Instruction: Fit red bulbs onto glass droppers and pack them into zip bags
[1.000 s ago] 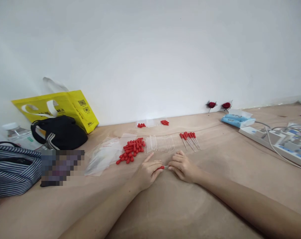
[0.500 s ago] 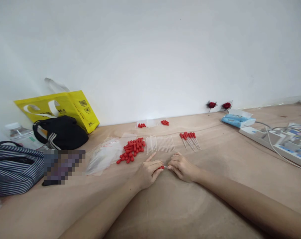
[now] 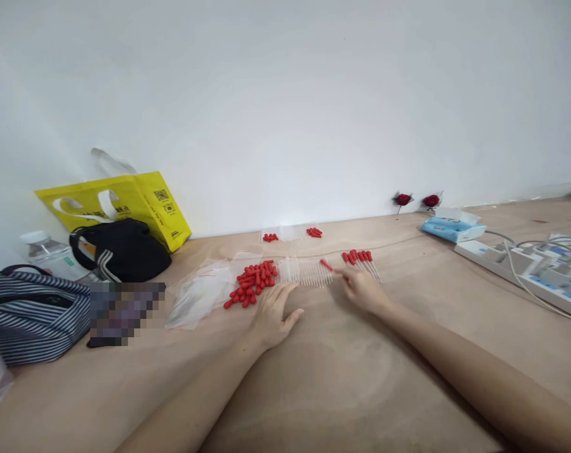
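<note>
My right hand [image 3: 361, 290] pinches a dropper whose red rubber bulb [image 3: 326, 265] points up and left over the row of thin glass tubes [image 3: 316, 274]. Most of that dropper's tube is hidden by the fingers. To the right of it lie several droppers [image 3: 359, 257] with red bulbs on their glass tubes, side by side. My left hand [image 3: 273, 316] rests on the table with its fingers and thumb apart, holding nothing. Its fingertips are close to the heap of loose red rubber bulbs [image 3: 251, 283] and the near ends of the tubes.
Clear plastic bags [image 3: 197, 296] lie left of the bulbs; small bags with red bulbs [image 3: 314, 233] sit by the wall. At left are a yellow bag [image 3: 172, 217], black cap [image 3: 129, 251], bottle and striped pouch [image 3: 39, 321]. Tissues [image 3: 450, 228] and a power strip [image 3: 502, 270] stand right.
My hands have come apart. The right hand has carried the dropper forward and right towards the assembled droppers, while the left has let go and opened.
</note>
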Available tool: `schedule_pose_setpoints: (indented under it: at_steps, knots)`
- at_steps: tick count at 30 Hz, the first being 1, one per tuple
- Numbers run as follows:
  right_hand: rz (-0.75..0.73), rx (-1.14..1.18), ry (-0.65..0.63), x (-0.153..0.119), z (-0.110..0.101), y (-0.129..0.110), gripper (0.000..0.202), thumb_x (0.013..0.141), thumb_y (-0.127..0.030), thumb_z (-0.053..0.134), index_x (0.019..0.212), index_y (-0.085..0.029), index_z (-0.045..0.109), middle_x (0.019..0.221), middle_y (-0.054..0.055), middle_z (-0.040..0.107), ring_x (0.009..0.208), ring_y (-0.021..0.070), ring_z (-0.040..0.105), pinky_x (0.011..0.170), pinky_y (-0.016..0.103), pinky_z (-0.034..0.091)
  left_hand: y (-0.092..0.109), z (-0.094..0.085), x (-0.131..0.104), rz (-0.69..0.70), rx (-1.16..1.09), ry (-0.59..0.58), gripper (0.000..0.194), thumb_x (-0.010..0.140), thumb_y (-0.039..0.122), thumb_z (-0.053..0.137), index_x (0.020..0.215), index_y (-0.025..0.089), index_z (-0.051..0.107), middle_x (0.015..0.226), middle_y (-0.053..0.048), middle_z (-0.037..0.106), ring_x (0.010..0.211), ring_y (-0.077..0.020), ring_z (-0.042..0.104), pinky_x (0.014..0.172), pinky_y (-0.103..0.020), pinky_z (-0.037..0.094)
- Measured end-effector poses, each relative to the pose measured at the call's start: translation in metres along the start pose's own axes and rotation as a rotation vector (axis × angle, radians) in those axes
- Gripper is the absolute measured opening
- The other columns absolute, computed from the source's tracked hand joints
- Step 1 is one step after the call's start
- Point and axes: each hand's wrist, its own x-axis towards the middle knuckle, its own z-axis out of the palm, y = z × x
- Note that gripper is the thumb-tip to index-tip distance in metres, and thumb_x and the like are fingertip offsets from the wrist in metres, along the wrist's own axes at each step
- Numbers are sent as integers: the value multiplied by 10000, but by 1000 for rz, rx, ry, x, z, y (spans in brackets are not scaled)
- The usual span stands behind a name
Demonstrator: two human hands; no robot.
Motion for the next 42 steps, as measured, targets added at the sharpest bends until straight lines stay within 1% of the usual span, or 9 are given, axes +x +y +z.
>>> schedule_pose_setpoints:
  at_steps: [2,4,8,17,22,26,29,38,42]
  knots:
    - [263,0,81,11,-2,19,283,834,-222,373,1031,-139,558,925,107,622,795,179,560,680,263,376,0,0,0,-16,-6,-27,368,773,252,524,1131,200,451,1127,-82,539,1044,-241,495,893,-420,391]
    - [454,-35,49,20,-5,31,296,833,-250,380,1054,-131,537,903,109,631,789,191,573,641,255,374,-1,0,0,-16,-24,-59,343,772,232,520,1108,194,461,1114,-80,539,1029,-236,503,883,-413,400]
    - [617,-155,-85,30,-6,34,268,816,-237,398,1027,-141,532,895,105,632,825,211,581,608,250,360,-1,1,0,-27,-42,-74,315,768,216,522,1078,181,480,1091,-86,542,1012,-232,514,866,-403,413]
    - [669,-234,-108,34,-2,25,319,813,-365,392,1020,-168,533,957,123,611,874,260,571,648,313,398,-1,2,0,-31,-30,-93,219,757,212,536,972,174,535,1022,-76,563,945,-221,530,817,-378,424]
    - [619,-235,-118,39,0,10,267,801,-328,402,919,-191,599,947,102,625,929,245,557,732,335,402,-7,3,2,-113,191,9,128,748,242,555,860,182,558,863,-53,583,853,-237,518,742,-388,400]
    - [649,-195,-202,49,5,-2,338,771,-418,427,877,-172,634,938,125,632,936,258,563,754,350,409,-26,-8,8,-243,398,134,65,742,247,555,744,182,556,784,-55,571,795,-243,505,691,-377,382]
    - [664,-170,-254,57,10,-8,359,740,-449,460,857,-167,649,914,129,643,896,262,586,733,354,424,-39,-15,11,-295,483,172,79,726,268,575,740,191,568,790,-56,563,796,-248,498,686,-373,379]
    - [724,-135,-316,71,20,-13,357,702,-365,516,943,-130,633,963,169,632,906,257,593,714,332,441,-49,-16,13,-147,479,107,136,730,210,564,836,241,646,808,-49,546,802,-235,482,709,-369,370]
    - [736,-114,-329,71,22,-9,368,696,-359,508,954,-126,630,944,160,641,883,275,601,698,351,446,-52,-15,15,-134,474,82,137,762,197,536,816,234,657,815,-51,563,801,-234,481,712,-374,365]
